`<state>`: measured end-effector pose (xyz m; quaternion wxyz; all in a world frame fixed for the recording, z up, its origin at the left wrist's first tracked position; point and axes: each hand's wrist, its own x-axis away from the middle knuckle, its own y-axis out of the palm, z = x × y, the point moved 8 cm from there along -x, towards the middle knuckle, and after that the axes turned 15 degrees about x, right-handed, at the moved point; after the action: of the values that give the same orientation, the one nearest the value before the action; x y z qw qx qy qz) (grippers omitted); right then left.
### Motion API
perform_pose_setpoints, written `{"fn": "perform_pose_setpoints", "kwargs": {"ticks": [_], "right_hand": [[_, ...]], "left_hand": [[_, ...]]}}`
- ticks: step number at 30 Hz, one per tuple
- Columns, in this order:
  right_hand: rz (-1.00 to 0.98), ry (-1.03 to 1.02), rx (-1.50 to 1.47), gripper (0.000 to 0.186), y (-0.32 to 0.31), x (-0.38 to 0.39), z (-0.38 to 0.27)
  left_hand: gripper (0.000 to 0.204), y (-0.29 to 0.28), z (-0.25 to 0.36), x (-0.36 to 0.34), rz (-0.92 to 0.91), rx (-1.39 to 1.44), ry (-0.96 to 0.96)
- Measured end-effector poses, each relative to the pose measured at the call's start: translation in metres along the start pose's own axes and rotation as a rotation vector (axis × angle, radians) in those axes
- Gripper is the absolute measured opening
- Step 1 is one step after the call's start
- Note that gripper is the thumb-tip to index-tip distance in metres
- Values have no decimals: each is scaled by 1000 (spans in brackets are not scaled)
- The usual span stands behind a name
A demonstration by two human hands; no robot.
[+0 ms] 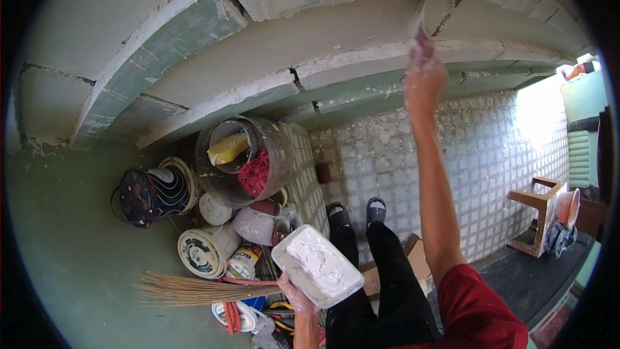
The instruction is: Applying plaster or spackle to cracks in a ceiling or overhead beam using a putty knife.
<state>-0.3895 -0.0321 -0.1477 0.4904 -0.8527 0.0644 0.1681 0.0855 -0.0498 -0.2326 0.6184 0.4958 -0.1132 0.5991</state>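
Head view, right hand (426, 77) near ledged wall (323, 22), white-spotted tiled floor (381, 155)

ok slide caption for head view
Left hand holding a tub of white paste, right hand raised with a thin, blurred tool.

From mid-view: tray (341, 291) at 6 o'clock, paste (316, 260) in it, my L hand (297, 295) at its 7 o'clock edge. My R hand (426, 79) approx 2, blade (420, 18) in it at 1, nr wall (368, 22) at 12–1. Tub (283, 158) at 9, smaller pail (226, 130) inside, sponge (227, 149) at pail's mouth. Bucket (137, 197) btwn 8 & 9, L of tub. Broom (184, 287) at 7, L of tray. Stool (547, 201) btwn 3 & 4, basin (568, 208) just R of it.
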Motion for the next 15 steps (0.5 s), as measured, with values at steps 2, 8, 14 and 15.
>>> {"fn": "perform_pose_setpoints", "kwargs": {"ticks": [2, 8, 14, 15], "right_hand": [[-292, 62, -230, 36, 21, 13, -38], [-128, -437, -210, 61, 18, 80, -118], [75, -459, -315, 69, 2, 62, -75], [135, -465, -235, 70, -3, 52, -69]], "left_hand": [[67, -2, 1, -1, -5, -9, 9], [65, -1, 2, 0, -26, -13, 4], [69, 0, -1, 0, -3, -17, -11], [70, -3, -2, 1, 14, -34, -14]]}}
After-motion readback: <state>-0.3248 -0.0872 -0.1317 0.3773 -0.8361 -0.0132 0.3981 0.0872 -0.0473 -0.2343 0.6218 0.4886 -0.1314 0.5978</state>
